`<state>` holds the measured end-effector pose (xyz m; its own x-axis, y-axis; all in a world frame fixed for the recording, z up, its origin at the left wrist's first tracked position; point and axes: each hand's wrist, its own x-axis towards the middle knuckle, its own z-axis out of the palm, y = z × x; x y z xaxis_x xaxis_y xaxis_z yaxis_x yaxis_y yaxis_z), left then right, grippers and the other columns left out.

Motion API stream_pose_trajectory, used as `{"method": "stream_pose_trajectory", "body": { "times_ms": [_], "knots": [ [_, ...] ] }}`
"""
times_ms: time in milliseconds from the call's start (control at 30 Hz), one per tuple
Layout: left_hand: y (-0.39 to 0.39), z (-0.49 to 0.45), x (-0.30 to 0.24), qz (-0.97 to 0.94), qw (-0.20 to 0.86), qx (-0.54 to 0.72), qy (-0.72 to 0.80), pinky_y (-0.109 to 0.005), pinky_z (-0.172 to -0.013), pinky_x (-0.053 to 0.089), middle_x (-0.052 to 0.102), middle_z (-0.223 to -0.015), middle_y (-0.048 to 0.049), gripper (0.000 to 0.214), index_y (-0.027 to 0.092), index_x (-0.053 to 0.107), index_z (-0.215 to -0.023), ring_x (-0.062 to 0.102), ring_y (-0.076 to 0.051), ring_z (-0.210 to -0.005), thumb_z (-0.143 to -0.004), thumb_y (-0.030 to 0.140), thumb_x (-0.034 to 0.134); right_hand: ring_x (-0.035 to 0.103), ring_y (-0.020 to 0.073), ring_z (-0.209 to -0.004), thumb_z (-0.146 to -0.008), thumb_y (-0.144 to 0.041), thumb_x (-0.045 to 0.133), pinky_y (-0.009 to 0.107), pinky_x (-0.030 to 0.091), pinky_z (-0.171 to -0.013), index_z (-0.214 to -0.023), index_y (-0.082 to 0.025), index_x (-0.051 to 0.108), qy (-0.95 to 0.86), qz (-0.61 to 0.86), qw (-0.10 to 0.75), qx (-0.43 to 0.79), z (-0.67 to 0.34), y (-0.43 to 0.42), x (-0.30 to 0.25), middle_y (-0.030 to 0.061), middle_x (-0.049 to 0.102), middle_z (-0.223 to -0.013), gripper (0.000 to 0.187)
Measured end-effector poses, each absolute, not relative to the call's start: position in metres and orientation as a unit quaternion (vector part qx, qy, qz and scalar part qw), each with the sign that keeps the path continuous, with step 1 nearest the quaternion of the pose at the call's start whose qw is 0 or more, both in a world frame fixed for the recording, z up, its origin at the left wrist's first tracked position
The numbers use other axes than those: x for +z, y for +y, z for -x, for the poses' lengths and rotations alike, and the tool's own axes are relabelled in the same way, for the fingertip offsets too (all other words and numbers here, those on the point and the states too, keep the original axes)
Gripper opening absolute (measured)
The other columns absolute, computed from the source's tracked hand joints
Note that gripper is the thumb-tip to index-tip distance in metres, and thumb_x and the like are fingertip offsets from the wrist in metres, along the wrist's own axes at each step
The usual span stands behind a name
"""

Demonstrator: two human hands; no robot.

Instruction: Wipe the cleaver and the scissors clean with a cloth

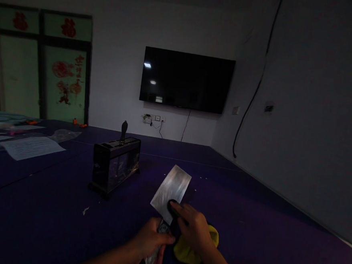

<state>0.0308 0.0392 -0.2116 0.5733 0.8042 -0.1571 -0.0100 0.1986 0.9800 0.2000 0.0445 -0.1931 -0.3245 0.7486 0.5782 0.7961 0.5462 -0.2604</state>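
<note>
Cleaver: the broad metal cleaver (172,188) is sitting between the two hands over the purple table (52,224), blade slanting away from the person and a bit to the right, its flat face showing
Left grip: the left hand (152,239) is wrapping round the greyish, shiny handle, so yeah, that one's closed and gripping the cleaver
Right grip: the right hand (194,227) is holding a small dark piece (172,205) against the blade's lower right part, fingers curling over it; too dark for me to be telling what it is
Yellow thing: some yellow roundish item (185,251) with a dark edge is lying on the table, partly hiding behind the right hand and wrist
Knife block: a dark block (116,166) is standing to the left of the blade, well apart from the hands, with one black handle (124,130) sticking up out of its top
Table mess: white scraps (85,211) are lying around, while a printed sheet (33,148) and clear plastic (65,135) are spreading out on the far left
Back wall: a big black TV (187,80) is hanging above some sockets (154,118), a dark cable (261,79) is running down the right-hand wall, and red decorations (65,78) are showing on the glass door at left
</note>
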Motion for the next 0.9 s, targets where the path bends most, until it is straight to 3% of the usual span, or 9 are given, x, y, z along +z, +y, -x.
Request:
{"method": "stream_pose_trajectory", "body": {
  "times_ms": [467,900],
  "knots": [
    [0.038,-0.028,-0.215,-0.564,0.670,0.290,0.386,-0.016,-0.033,0.025,0.047,-0.041,0.0069,0.037,0.018,0.044,-0.082,0.043,-0.010,-0.030,-0.061,0.038,0.066,0.060,0.0160,-0.069,-0.075,-0.011,0.039,0.026,0.047,-0.062,-0.120,-0.026,0.053,-0.756,0.504,0.416,-0.049,-0.210,0.054,-0.203,0.0026,0.063,-0.079,0.049],
    [0.039,-0.035,-0.213,-0.556,0.683,0.305,0.363,-0.016,-0.033,0.026,0.046,-0.037,0.0055,0.031,0.017,0.045,-0.085,0.045,-0.012,-0.030,-0.064,0.036,0.058,0.058,0.0145,-0.067,-0.068,-0.007,0.040,0.024,0.044,-0.061,-0.118,-0.026,0.055,-0.844,0.430,0.321,-0.015,-0.199,0.044,-0.194,0.0033,0.062,-0.079,0.056]
  ]
}}
